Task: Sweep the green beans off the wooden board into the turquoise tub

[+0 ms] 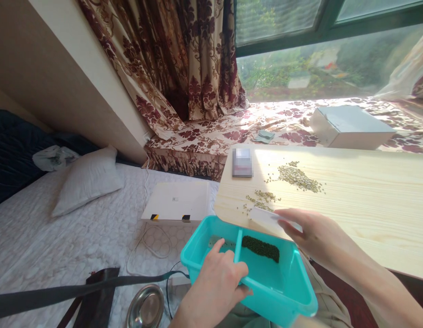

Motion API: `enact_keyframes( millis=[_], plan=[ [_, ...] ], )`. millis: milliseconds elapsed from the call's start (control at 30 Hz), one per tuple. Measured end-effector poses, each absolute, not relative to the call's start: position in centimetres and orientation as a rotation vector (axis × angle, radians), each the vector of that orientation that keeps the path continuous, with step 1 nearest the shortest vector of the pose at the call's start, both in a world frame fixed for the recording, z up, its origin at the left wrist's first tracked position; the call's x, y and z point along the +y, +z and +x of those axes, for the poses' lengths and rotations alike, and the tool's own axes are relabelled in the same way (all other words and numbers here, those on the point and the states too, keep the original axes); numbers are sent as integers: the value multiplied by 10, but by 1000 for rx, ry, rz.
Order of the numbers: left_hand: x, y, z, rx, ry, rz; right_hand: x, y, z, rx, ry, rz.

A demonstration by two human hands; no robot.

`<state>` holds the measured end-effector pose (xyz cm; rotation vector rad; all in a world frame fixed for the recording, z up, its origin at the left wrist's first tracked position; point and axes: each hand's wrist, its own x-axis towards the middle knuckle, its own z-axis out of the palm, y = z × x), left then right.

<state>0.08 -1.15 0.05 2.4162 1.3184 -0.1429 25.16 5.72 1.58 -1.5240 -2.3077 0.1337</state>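
My left hand [223, 275] is closed over the near side of a turquoise two-compartment tub [300, 284], its index finger stretched into the left compartment. Some whitish-green material lies at the bottom there, partly hidden by the finger. Small dark green beans [261, 248] form a band along the far wall of the right compartment. Between the thumb and fingers of my right hand [300, 228] is a thin white flat card [264, 216], its edge on the table beside the tub's far rim. Just beyond the card lies a scatter of olive-coloured beans [264, 199].
On the pale wooden table [361, 196] are a larger patch of beans [298, 177] and a small blurred box [242, 162]. A white box [353, 126] sits behind, on the window ledge. To the left, the bed holds a white carton [177, 200], a pillow [90, 182] and a metal bowl [146, 306].
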Motion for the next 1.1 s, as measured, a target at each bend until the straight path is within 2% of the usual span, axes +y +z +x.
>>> enact_keyframes(
  millis=[667, 1100],
  plan=[
    [-16, -6, -5, 1327, -91, 2442, 70, 18, 228, -2365, 132, -1559],
    [-18, 5, -11, 1348, -119, 2414, 49, 21, 245, -2297, 225, -1484]
  ],
)
